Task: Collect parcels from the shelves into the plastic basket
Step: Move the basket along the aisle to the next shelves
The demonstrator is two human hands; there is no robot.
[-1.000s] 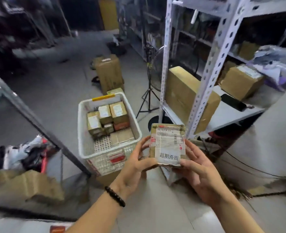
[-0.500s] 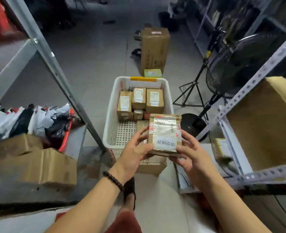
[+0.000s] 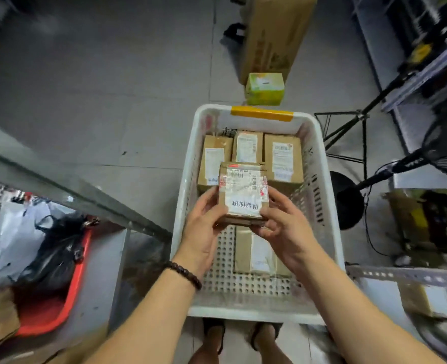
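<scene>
A small brown parcel [image 3: 243, 191] with a white label is held over the middle of the white plastic basket [image 3: 185, 195]. My left hand [image 3: 204, 229] grips its left side and my right hand [image 3: 282, 227] grips its right side and lower corner. Three labelled brown parcels [image 3: 282, 158] stand in a row at the basket's far end. Another flat parcel [image 3: 253, 253] lies on the perforated floor below my hands.
A tall carton [image 3: 272, 32] and a green box [image 3: 265, 88] stand on the floor beyond the basket. A fan on a stand [image 3: 374, 177] and a tripod are at the right. A shelf post [image 3: 72, 187], bags and a red bin [image 3: 57, 306] are at the left. Shelving [image 3: 411, 274] lies right.
I have come right up to the basket and look straight down into it. Both hands have carried the parcel from in front of the basket to above its middle.
</scene>
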